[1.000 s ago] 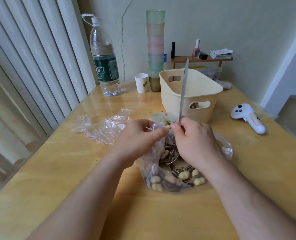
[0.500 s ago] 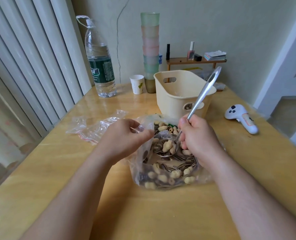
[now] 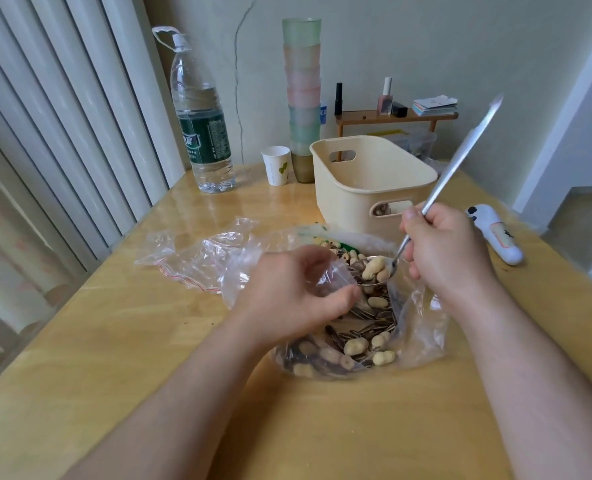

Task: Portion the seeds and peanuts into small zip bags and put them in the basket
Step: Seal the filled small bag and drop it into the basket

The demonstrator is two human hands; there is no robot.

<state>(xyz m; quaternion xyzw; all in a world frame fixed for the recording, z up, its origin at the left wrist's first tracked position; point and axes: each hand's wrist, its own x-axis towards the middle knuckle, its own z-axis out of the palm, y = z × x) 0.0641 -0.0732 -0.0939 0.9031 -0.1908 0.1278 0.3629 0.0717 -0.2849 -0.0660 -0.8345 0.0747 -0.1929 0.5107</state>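
The right hand (image 3: 447, 252) is curled tight round the handle of a metal spoon (image 3: 436, 199), thumb on top, the handle slanting up and away to the right, its far end blurred. The spoon's bowl sits low, heaped with a pale, knobbly peanut in its shell and a few striped dark seeds, and it hovers at the mouth of a small zip bag (image 3: 325, 275) that the left hand (image 3: 287, 296) pinches open between curled fingers and thumb; that bag is thin, clear and crumpled. Both hands work right over a big clear bag (image 3: 422, 327) lying open on the counter (image 3: 114, 341), slack and wrinkled, with a mixed heap of seeds and peanuts (image 3: 363, 334) inside: the seeds are slim, black with grey stripes, the peanuts beige and waisted. To the left of this lie more empty zip bags (image 3: 197, 258), clear with a red strip along the seal, spread flat and rumpled. Just behind the big bag stands the basket (image 3: 356, 188), cream plastic with slot handles; through the near slot something brown shows, too small to tell. Further back are a paper cup (image 3: 276, 165), a tall stack of tinted cups (image 3: 302, 98) and a large water bottle (image 3: 201, 126). A white controller (image 3: 495, 239) lies at the right.
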